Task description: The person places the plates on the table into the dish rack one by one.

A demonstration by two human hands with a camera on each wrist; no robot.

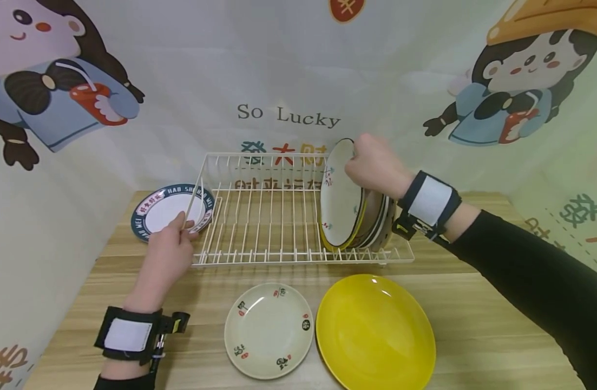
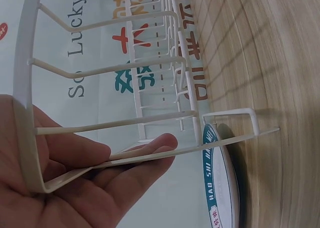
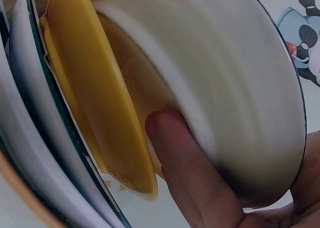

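My left hand [image 1: 170,248] grips the left end of a white wire dish rack [image 1: 279,263]. In the left wrist view the thumb and fingers pinch its end wire [image 2: 200,148]. At the rack's right side my right hand [image 1: 376,167] holds an oval-looking white plate [image 1: 341,195] by its upper edge. This plate has a dark rim and small red floral marks, and it stands steeply tilted among the wires. Seen from the right wrist, the fingers [image 3: 190,163] lie against the plate's back. Just behind it stands a yellow plate [image 3: 95,97], with several more plates beyond.
A blue-rimmed plate with lettering [image 1: 141,219] lies left of the rack, partly behind its end wires. In front, a cream plate with small red and black marks [image 1: 269,330] and a large yellow plate [image 1: 376,330] lie flat on the wooden table [image 1: 493,303]. A printed cloth [image 1: 288,65] hangs behind.
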